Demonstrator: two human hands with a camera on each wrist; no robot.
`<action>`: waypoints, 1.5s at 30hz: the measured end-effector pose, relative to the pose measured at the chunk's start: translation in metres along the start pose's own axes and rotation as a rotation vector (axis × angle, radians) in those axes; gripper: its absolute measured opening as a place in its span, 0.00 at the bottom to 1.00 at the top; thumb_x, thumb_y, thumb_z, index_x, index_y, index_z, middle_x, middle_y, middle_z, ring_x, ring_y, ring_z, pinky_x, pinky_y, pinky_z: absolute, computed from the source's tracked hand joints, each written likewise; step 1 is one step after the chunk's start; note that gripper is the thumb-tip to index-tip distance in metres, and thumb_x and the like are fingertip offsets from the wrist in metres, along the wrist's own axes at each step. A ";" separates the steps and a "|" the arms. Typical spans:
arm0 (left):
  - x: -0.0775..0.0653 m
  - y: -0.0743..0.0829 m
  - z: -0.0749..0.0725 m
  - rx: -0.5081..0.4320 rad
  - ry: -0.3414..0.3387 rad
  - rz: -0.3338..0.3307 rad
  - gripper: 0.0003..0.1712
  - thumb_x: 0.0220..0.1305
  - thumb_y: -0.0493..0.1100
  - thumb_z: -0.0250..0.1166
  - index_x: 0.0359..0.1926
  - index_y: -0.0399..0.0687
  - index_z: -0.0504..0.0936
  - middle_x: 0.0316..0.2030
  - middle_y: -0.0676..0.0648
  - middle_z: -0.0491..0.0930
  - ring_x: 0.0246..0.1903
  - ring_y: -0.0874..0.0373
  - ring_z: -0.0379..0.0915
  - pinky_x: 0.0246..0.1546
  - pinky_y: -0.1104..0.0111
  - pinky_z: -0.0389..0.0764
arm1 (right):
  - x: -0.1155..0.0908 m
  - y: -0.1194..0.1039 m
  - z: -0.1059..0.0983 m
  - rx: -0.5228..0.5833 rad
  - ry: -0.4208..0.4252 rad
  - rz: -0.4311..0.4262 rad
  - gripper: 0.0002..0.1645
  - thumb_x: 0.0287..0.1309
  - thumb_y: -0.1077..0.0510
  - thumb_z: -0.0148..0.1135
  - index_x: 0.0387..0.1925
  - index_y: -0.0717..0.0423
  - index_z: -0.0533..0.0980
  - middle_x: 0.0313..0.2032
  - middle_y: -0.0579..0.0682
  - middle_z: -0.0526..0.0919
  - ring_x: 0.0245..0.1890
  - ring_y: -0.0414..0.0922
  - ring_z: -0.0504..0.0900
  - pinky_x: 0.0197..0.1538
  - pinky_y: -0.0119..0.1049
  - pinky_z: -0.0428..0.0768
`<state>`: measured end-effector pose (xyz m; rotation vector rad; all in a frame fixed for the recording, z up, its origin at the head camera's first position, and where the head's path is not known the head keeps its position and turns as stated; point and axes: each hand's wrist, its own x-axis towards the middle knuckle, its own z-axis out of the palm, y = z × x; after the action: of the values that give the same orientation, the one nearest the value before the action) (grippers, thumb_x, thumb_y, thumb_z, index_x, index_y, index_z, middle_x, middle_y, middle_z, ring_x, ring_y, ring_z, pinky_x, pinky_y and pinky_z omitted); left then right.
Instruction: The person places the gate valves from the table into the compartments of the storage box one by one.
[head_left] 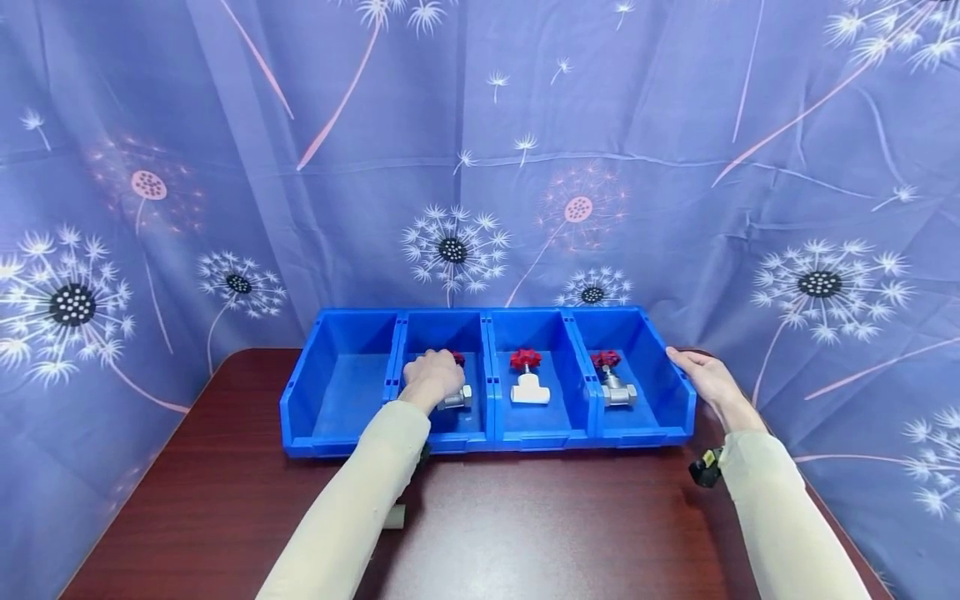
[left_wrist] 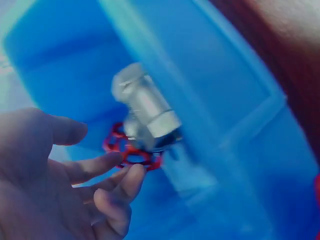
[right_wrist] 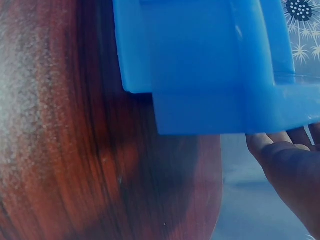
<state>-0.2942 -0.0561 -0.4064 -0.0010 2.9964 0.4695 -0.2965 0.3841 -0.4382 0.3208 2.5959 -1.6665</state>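
My left hand (head_left: 433,377) reaches into the second compartment from the left of the blue bins (head_left: 442,445). There, its fingertips meet the red handwheel (left_wrist: 132,156) of a silver metal valve (left_wrist: 150,107), while the thumb stands apart from the wheel. This view is blurred. At the far right end, my right hand (head_left: 708,383) touches the outer side wall with extended fingers; the bin partly hides them in the right wrist view. A white valve (head_left: 530,388) with a red handwheel lies in the third compartment, and another silver valve (head_left: 617,392) in the rightmost.
The bins stand side by side on a dark red-brown wooden table (head_left: 570,525), near its back edge. A patterned blue curtain (head_left: 517,100) hangs behind. A pale cylindrical piece (head_left: 394,517) shows beside the left forearm. A small dark device (head_left: 705,468) sits at the right wrist.
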 end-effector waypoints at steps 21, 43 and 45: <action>-0.062 -0.034 -0.072 -0.188 -0.069 0.237 0.22 0.73 0.55 0.53 0.58 0.49 0.78 0.54 0.46 0.78 0.51 0.49 0.74 0.49 0.49 0.74 | 0.000 0.003 -0.001 -0.052 0.019 -0.033 0.49 0.64 0.31 0.53 0.64 0.71 0.66 0.58 0.66 0.72 0.51 0.55 0.74 0.50 0.41 0.76; -0.128 -0.131 -0.027 -0.509 -0.146 0.152 0.20 0.74 0.50 0.55 0.31 0.42 0.82 0.25 0.49 0.79 0.27 0.55 0.74 0.28 0.63 0.73 | 0.004 0.003 0.002 -0.061 0.021 -0.049 0.51 0.64 0.30 0.52 0.65 0.72 0.65 0.64 0.71 0.64 0.61 0.63 0.65 0.58 0.51 0.69; -0.130 -0.135 -0.021 -0.531 -0.164 0.121 0.20 0.74 0.50 0.54 0.32 0.40 0.83 0.27 0.47 0.81 0.29 0.53 0.76 0.29 0.63 0.75 | 0.004 0.004 0.002 -0.053 0.018 -0.046 0.51 0.64 0.30 0.52 0.65 0.72 0.64 0.65 0.71 0.63 0.63 0.64 0.62 0.62 0.56 0.64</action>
<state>-0.1647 -0.1934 -0.4136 0.1656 2.6320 1.1957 -0.3002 0.3844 -0.4430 0.2774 2.6750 -1.6133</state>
